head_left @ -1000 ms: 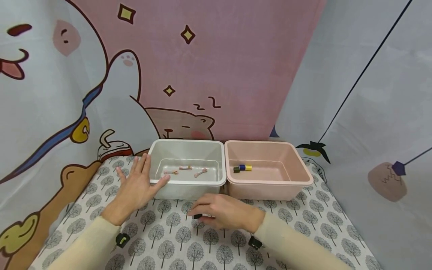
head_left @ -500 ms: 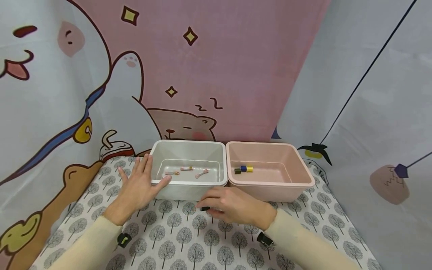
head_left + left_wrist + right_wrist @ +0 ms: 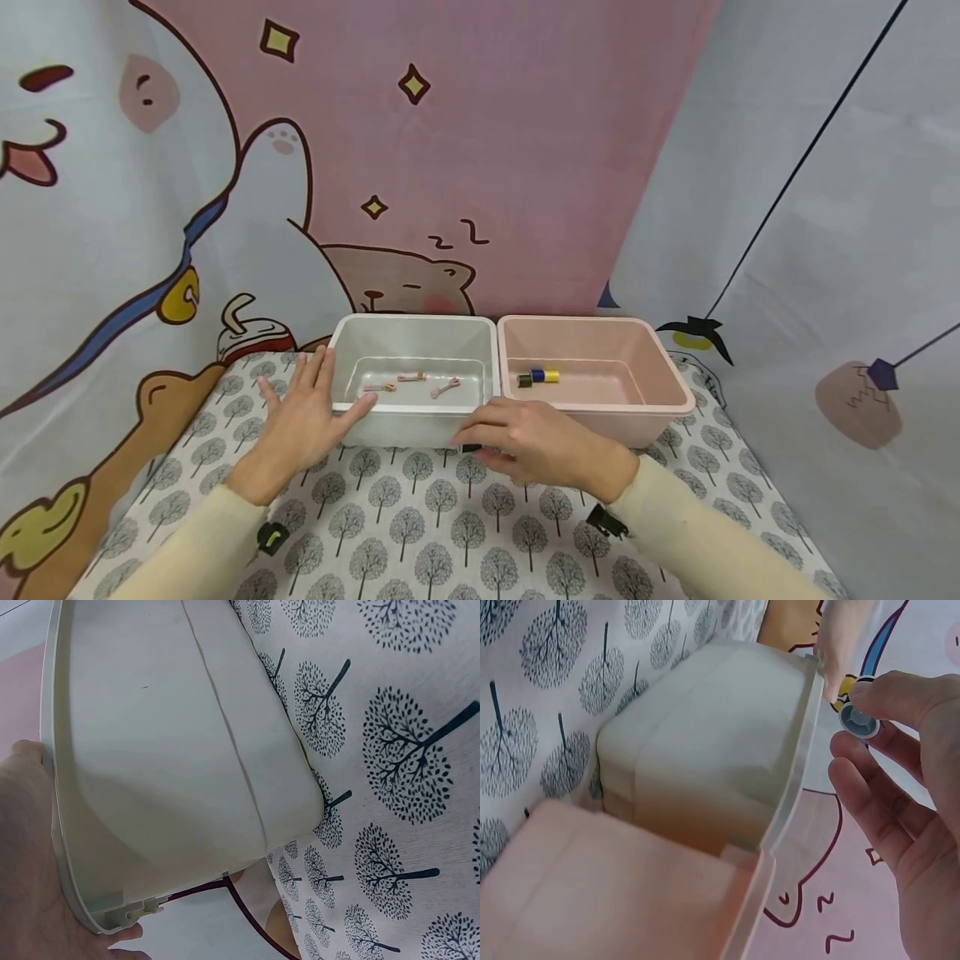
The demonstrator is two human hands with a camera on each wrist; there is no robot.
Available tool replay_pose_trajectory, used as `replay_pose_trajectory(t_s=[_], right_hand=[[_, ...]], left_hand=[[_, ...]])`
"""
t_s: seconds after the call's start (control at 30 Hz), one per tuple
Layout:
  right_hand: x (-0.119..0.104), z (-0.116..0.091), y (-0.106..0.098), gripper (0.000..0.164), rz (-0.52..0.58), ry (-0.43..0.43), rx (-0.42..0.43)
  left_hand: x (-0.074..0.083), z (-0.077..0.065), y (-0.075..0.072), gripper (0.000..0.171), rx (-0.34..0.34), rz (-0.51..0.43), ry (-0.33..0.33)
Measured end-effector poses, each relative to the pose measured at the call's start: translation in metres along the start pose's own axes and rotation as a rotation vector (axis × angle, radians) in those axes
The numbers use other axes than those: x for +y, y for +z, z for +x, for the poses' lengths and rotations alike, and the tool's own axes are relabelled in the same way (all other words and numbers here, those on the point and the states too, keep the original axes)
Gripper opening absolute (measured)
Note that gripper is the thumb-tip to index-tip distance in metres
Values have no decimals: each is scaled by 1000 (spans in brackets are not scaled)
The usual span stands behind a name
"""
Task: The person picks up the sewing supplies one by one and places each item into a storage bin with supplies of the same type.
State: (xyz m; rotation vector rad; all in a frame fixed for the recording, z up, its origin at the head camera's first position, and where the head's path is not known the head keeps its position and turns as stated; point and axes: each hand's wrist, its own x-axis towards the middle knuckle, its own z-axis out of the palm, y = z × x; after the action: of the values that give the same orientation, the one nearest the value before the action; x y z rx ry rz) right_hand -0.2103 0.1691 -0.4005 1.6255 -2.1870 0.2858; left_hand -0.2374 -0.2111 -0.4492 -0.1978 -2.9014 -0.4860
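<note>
My left hand (image 3: 298,421) rests on the front left corner of the pale white bin (image 3: 420,427), its fingers straight along the left side and the thumb at the front rim. In the left wrist view the palm lies against the bin's rim (image 3: 64,847). My right hand (image 3: 536,442) pinches a small black thread spool (image 3: 471,448) between thumb and fingers, in front of where the two bins meet. Its round grey end (image 3: 860,720) faces the right wrist camera. Three small pink bundles (image 3: 446,387) lie in the white bin.
Beside the white bin stands a pink bin (image 3: 600,408), with a dark green spool (image 3: 524,381) and a blue-and-yellow pair of spools (image 3: 544,376) inside. Both bins sit on a tree-print cloth (image 3: 435,533). A cartoon-print curtain (image 3: 525,167) hangs close behind them.
My right hand has moved to the right and farther from me with the spool, toward the gap between the bins. The left hand has kept its place at the white bin's corner.
</note>
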Motion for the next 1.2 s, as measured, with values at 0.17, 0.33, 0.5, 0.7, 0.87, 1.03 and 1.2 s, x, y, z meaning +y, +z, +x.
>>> replay_pose_trajectory(t_s=[0.17,0.33,0.5,0.7,0.87,1.03,1.2], right_hand=[[9,-3,-7,42,-21,-10,34],[17,-8,-16,46,-44,-9,65],[26,-14,-24,47,-49,34,54],[38,-22,-32,49,-104,104,19],[48,-29,-38,48,-143,148,2],[57,-35,-39,47,-102,184,7],[67,-40,-40,48,-75,194,10]], left_hand=[[-1,0,0,122,0,-3,2],[-2,0,1,122,-5,-2,-1],[-2,1,1,124,-12,-6,-4],[-3,2,2,124,-12,-7,-1],[-3,2,1,123,-15,-11,-3],[-3,2,1,122,-12,-9,-2],[-3,2,1,121,-10,-5,-5]])
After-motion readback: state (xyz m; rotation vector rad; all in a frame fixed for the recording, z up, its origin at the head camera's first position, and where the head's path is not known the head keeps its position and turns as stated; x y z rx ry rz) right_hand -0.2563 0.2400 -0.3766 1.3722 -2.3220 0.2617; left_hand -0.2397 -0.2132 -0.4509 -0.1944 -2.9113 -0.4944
